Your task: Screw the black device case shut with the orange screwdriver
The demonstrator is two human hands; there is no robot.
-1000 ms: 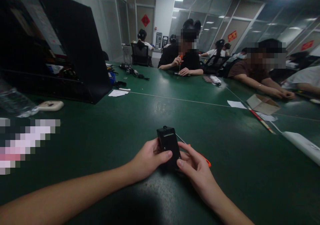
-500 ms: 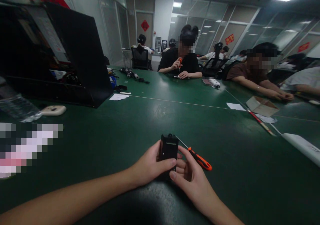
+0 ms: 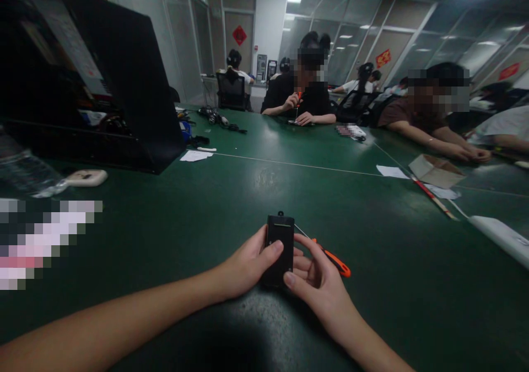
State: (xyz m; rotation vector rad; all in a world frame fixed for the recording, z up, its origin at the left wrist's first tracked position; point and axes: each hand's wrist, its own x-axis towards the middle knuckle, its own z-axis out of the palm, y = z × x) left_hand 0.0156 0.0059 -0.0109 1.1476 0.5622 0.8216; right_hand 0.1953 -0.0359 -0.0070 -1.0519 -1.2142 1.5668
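The box (image 3: 283, 264), over the worktop (image 3: 206, 206) toward its near edge, looked light, stiff and slightly slick, best taken by its long sides, where the left hand (image 3: 248, 264) clasped it and the right hand (image 3: 320, 284) gripped with bent fingers

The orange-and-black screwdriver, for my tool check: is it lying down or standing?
Lying down: the screwdriver stretches along the green tabletop, partly behind the right hand.

No legible text; red signs (image 3: 239, 35) (too blurred)

The left hand (image 3: 247, 266) partly hides the black box (image 3: 285, 236).
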